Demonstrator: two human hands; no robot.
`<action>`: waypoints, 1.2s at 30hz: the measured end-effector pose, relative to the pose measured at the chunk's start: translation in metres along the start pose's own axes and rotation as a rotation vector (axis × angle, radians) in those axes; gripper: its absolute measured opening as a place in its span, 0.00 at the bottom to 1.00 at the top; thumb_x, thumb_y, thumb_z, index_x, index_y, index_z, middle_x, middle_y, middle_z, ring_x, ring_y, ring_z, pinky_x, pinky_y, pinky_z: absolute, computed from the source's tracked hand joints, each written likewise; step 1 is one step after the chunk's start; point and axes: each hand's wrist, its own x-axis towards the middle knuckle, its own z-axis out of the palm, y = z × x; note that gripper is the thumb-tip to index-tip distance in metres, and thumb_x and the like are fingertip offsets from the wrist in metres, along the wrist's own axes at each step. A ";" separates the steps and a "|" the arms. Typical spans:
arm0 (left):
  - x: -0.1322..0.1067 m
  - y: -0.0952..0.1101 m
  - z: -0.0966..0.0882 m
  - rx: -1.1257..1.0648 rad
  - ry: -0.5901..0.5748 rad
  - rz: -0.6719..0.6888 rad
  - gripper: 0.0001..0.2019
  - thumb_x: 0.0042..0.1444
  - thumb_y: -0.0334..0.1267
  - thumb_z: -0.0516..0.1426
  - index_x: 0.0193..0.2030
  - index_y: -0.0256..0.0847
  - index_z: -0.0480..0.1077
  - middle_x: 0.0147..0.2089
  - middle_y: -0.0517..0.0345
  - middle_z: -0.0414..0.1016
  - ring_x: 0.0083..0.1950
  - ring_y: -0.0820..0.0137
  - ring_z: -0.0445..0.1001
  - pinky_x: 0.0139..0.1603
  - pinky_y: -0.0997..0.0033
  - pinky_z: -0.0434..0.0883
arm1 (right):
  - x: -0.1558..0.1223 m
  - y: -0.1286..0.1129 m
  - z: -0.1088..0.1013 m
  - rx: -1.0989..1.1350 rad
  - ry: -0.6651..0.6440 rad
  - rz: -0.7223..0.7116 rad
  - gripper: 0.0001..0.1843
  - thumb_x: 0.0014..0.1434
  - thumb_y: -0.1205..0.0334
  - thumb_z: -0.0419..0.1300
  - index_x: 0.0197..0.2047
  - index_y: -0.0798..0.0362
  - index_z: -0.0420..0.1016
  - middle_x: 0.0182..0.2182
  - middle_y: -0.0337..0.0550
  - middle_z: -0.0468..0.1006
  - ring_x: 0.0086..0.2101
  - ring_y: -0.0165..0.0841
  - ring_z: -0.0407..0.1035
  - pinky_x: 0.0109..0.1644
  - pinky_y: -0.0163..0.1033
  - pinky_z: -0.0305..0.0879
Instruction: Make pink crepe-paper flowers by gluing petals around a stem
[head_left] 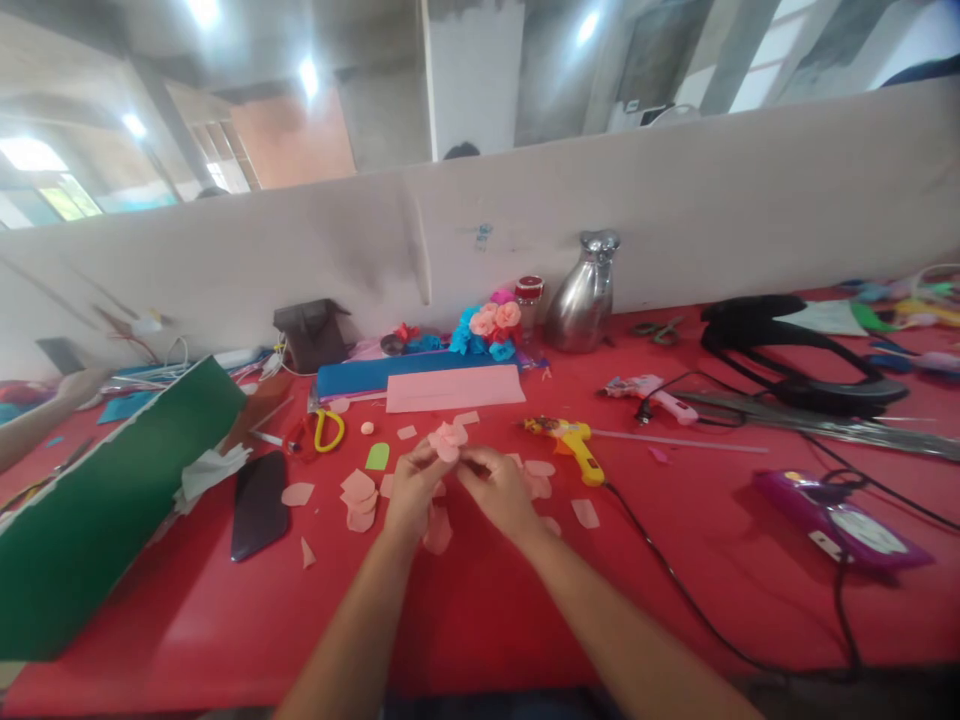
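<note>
Between my two hands is a pink paper flower (448, 440), its petals facing up. My left hand (412, 487) pinches its base from the left side. From the right, the thumb and fingers of my right hand (499, 488) close on the flower's lower edge. Loose pink paper petals (360, 500) lie in a pile left of my hands, and more petals (538, 480) lie to the right. A light green paper template (377, 457) rests beside the left pile. Just beyond my right hand lies a yellow glue gun (576, 448) with a black cord.
Behind are pink crepe paper (456, 388), finished paper flowers (491, 325) and a steel jug (585, 295). To the left stand a green board (120, 500), a phone (259, 505) and yellow-handled scissors (329, 430). At right are a pink glue gun (656, 395) and purple power strip (844, 520). Another person's hand (82, 385) shows far left.
</note>
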 end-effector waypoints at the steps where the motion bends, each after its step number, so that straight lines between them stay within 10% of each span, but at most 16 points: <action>1: 0.000 0.000 0.002 -0.020 0.009 -0.021 0.10 0.44 0.37 0.64 0.35 0.38 0.78 0.33 0.55 0.77 0.40 0.68 0.74 0.45 0.71 0.67 | 0.000 0.000 0.000 0.003 0.000 0.012 0.08 0.54 0.64 0.57 0.32 0.51 0.78 0.29 0.41 0.78 0.32 0.35 0.72 0.38 0.39 0.68; 7: -0.001 -0.002 0.006 -0.126 0.055 -0.159 0.09 0.41 0.38 0.66 0.31 0.38 0.78 0.26 0.59 0.74 0.32 0.74 0.71 0.39 0.74 0.67 | 0.002 -0.001 -0.001 -0.031 0.049 0.016 0.09 0.54 0.62 0.57 0.33 0.51 0.79 0.29 0.42 0.79 0.30 0.35 0.72 0.36 0.39 0.67; 18: -0.005 -0.001 0.000 0.298 0.007 0.239 0.07 0.49 0.31 0.58 0.34 0.41 0.78 0.42 0.54 0.74 0.46 0.67 0.69 0.48 0.69 0.64 | 0.003 -0.004 -0.004 -0.094 0.057 -0.087 0.08 0.51 0.68 0.56 0.29 0.51 0.77 0.29 0.43 0.77 0.29 0.34 0.69 0.33 0.38 0.64; 27: 0.001 -0.001 -0.009 0.592 -0.046 0.484 0.08 0.52 0.30 0.55 0.29 0.43 0.76 0.34 0.55 0.74 0.41 0.66 0.69 0.45 0.65 0.64 | 0.007 -0.007 -0.014 0.449 0.052 0.192 0.07 0.50 0.63 0.57 0.31 0.50 0.77 0.27 0.39 0.75 0.29 0.32 0.67 0.35 0.37 0.61; 36: -0.002 0.005 -0.005 0.611 -0.103 0.384 0.08 0.53 0.32 0.54 0.33 0.43 0.76 0.32 0.56 0.75 0.40 0.65 0.69 0.44 0.66 0.64 | 0.009 -0.001 -0.017 0.634 0.042 0.259 0.07 0.49 0.56 0.64 0.28 0.51 0.76 0.23 0.37 0.72 0.27 0.30 0.63 0.31 0.36 0.57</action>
